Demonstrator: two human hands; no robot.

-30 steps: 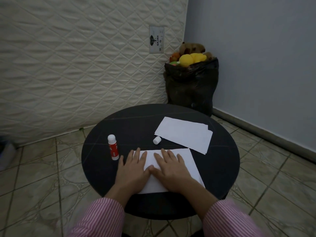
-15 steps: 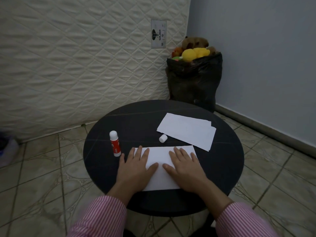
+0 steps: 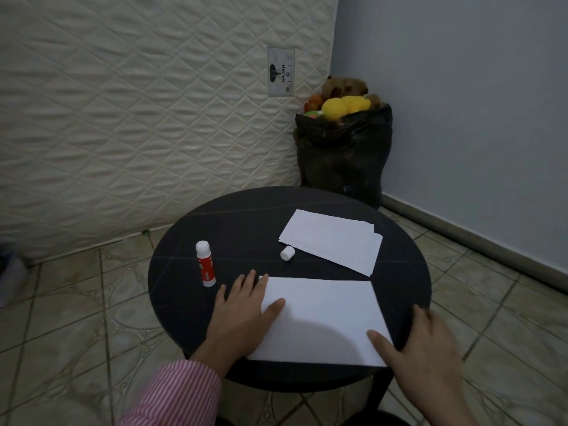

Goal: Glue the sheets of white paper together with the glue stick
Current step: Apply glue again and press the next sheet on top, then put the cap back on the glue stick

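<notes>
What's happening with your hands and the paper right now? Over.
Left hand flat on near sheet's left edge; right hand open at its right corner. Glue stick upright, uncapped, cap lying loose. Spare sheets behind. Nothing blocking.

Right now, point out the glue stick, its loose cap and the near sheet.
glue stick (image 3: 206, 267): head view, on the red label of its body.
cap (image 3: 287, 253): head view, on its white side.
near sheet (image 3: 322, 315): head view, on its bare middle, between the hands.
</notes>
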